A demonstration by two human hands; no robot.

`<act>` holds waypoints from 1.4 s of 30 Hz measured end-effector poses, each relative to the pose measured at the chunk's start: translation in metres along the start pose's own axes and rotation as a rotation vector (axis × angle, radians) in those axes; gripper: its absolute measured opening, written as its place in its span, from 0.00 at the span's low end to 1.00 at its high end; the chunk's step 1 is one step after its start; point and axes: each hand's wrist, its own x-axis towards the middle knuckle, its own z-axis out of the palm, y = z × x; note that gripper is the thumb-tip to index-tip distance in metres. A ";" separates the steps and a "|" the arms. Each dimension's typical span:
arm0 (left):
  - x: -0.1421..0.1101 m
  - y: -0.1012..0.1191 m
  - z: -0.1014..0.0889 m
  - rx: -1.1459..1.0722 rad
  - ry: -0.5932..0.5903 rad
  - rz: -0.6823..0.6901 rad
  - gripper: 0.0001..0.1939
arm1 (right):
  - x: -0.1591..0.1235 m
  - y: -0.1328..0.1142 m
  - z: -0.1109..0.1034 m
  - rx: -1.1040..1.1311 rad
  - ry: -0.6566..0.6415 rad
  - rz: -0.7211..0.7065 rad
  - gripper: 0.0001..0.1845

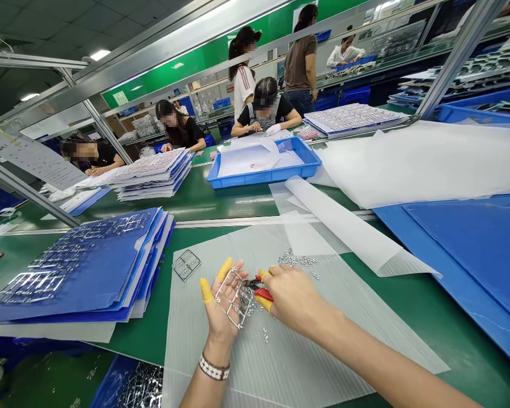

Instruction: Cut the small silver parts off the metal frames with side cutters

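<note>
My left hand (222, 309), palm up with yellow finger cots on some fingertips, holds a shiny chrome sprue frame (228, 310). My right hand (295, 294), also wearing yellow cots, is closed around red-handled nippers (263, 293). The nippers' dark jaws meet the right side of the frame; whether they are closed on a piece I cannot tell. Small chrome parts (247, 300) lie on the sheet behind and beside the frame. Another pile of small chrome parts (297, 258) sits farther back. A separate sprue frame (186, 265) lies flat to the left of my hands.
Under my hands is a translucent sheet (314, 345) on the green table. Stacked blue sheets (106, 266) with sprue frames stand at left, blue boards (471, 243) at right. A blue tray (263, 177) lies across the bench. Below left, a bin holds frames (142, 385). Several co-workers sit or stand beyond.
</note>
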 end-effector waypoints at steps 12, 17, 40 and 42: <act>0.004 0.001 0.006 -0.058 0.016 0.008 0.36 | -0.003 -0.005 0.005 0.002 -0.060 0.041 0.12; 0.002 -0.002 0.008 0.010 -0.005 0.048 0.36 | -0.001 -0.006 0.005 -0.012 -0.064 0.043 0.14; 0.008 0.001 0.005 0.073 0.033 0.095 0.36 | -0.009 -0.020 0.004 0.041 -0.068 -0.036 0.11; 0.006 0.000 0.005 0.086 0.030 0.103 0.35 | -0.007 -0.020 0.004 0.042 -0.071 -0.034 0.11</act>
